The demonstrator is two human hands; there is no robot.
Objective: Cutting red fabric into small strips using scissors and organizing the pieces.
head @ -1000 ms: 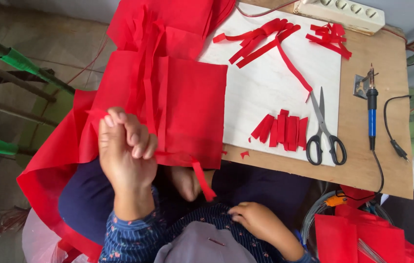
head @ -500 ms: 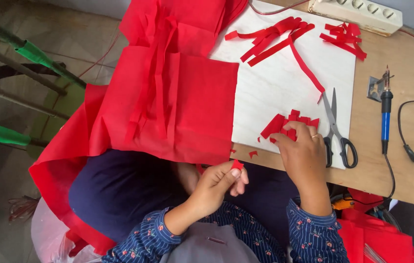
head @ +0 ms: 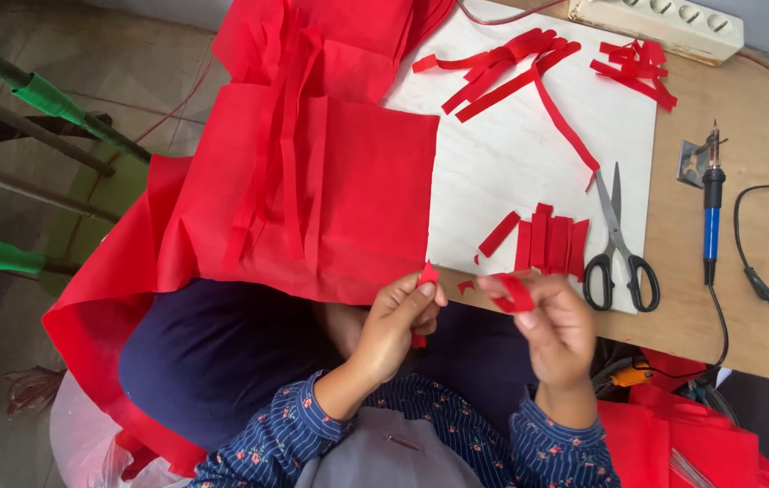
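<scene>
- The left hand [head: 398, 321] pinches a small red scrap [head: 428, 272] between thumb and fingertips, just over the near edge of the table [head: 719, 316]; its grip is narrow and closed on the scrap.
- The right hand [head: 551, 330] holds a short red strip [head: 515, 294] the same way, close beside the left, its grip closed on the strip.
- Both pieces look thin, light and limp, like soft fabric; they would likely fold or slip if held loosely, so a fingertip pinch near one end seems the surest hold.
- More cut strips [head: 547, 242] lie in a row on the white board [head: 511, 163], just beside the scissors [head: 619, 253].
- A large red sheet [head: 330, 190] drapes off the table's left side onto the lap.
- A blue-handled soldering iron [head: 712, 212] lies well apart, to the right.
</scene>
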